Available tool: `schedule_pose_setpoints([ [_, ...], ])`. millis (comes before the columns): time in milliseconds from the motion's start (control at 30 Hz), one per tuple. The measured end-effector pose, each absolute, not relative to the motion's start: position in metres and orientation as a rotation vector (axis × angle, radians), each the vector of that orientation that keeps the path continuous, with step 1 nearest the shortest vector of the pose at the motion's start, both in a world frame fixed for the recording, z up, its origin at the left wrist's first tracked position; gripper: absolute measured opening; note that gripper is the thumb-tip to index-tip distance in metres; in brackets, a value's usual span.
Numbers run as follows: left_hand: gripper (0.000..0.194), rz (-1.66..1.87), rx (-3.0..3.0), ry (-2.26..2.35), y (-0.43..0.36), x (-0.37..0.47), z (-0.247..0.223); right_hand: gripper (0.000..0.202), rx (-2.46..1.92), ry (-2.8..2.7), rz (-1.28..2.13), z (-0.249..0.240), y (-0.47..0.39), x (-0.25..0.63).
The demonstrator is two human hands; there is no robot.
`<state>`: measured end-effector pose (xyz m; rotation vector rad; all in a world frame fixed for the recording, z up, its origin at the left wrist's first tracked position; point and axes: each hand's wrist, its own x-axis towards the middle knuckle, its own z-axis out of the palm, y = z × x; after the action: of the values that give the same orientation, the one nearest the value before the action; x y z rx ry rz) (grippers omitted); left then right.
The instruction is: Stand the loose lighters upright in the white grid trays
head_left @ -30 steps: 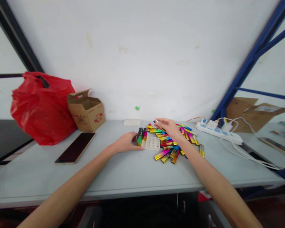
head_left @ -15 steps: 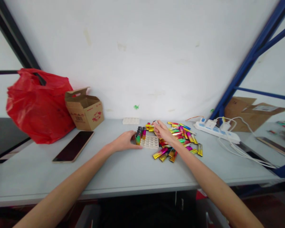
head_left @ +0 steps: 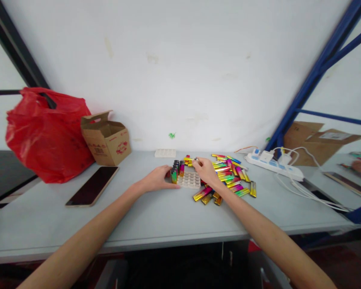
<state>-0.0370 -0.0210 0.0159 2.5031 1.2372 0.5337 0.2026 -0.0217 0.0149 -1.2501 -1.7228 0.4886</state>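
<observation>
So my right hand [head_left: 205,171] is closed in a pinch on what looks like a lighter [head_left: 196,159]. Just the shiny end pokes out past my fingertips, the rest is hidden, so I can't tell how it's angled. It's up by the far right corner of the white tray [head_left: 193,180], and I can't tell if it touches.

My left hand [head_left: 158,179] is curved around the left end of that tray, thumb along the near side, fingers tucked behind the upright lighters [head_left: 174,176]. Can't tell if it's really gripping or just bracing. Those lighters stand bunched at that end, dark tops up, and the holes to their right are bare.

The loose pile [head_left: 229,167] lies on its side on the table [head_left: 138,226], just right of the tray, all metallic rainbow colors. A second white tray [head_left: 165,153] sits further back near the wall.

As for the step, I'd call it one lighter picked and brought over to the tray. To my eye, a move from here calls for getting that lighter upright and lined up over a bare hole, with the left hand steady so the standing ones don't get bumped.
</observation>
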Motion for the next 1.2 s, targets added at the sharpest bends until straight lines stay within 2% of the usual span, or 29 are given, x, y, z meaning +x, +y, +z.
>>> schedule_pose_setpoints([
  [233,0.065,0.523,2.507,1.236,-0.021,-0.037,0.016,0.041,-1.121,-1.863,0.606,0.017,-0.029,0.203],
  [400,0.064,0.532,2.483,1.235,-0.021,-0.037,0.017,0.046,-1.044,-2.102,0.263,0.021,-0.032,0.204],
  [667,0.066,0.530,2.510,1.240,-0.019,-0.038,0.014,0.044,-1.124,-2.157,0.371,0.015,-0.031,0.201],
  [900,0.063,0.539,2.515,1.250,-0.020,-0.038,0.015,0.031,-1.178,-2.370,-0.074,0.010,-0.032,0.187],
  [1100,0.062,0.531,2.518,1.251,-0.019,-0.038,0.015,0.042,-1.178,-2.344,-0.032,0.018,-0.028,0.207],
  [1200,0.063,0.520,2.520,1.255,-0.019,-0.038,0.014,0.039,-1.241,-2.269,-0.087,0.018,-0.013,0.242],
])
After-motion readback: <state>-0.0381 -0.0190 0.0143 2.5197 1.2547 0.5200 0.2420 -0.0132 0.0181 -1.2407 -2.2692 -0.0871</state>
